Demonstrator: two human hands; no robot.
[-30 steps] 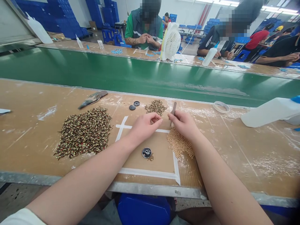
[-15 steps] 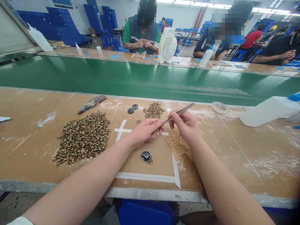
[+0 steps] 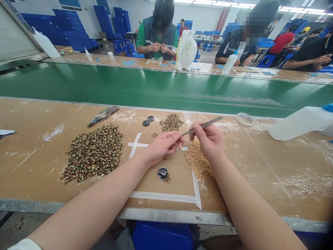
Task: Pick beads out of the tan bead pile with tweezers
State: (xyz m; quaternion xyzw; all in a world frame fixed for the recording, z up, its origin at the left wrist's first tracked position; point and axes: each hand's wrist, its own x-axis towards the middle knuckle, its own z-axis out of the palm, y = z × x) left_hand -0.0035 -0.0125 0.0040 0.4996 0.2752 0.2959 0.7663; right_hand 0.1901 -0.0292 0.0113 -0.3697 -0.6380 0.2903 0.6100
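Tweezers [image 3: 205, 125] are what the right hand [image 3: 208, 140] is closed around, gripped near their middle with the handle slanting up and away to the right. Their tips come down to the left hand [image 3: 162, 147], whose thumb and forefinger are pinched together. From where I stand, I can't tell whether a small piece sits between those fingertips. Both hands meet over the far edge of the taped square [image 3: 163, 197] on the workbench [image 3: 260, 173].

Judging by the piles, plenty has been handled and plenty remains. A big heap of brown, cream and red pieces [image 3: 93, 152] lies well to the left, and a much smaller heap [image 3: 171, 122] of similar bits lies just beyond the hands. A few strays [image 3: 154, 134] lie between the two heaps. A mound of tan beads [image 3: 197, 161] sits right under the right wrist, spilling over the square's right-hand tape.

Inside the square, nearer to the person, is one black disc [image 3: 162, 173] with a lone small piece [image 3: 168, 179] touching its right side. Two plain dark discs [image 3: 148, 121] rest farther off, left of the small heap.

A tape roll [image 3: 245, 118] and a white bottle [image 3: 299, 123] lie off to the right. Across the green belt [image 3: 156, 86], other people sit working by a white fan [image 3: 186, 50].
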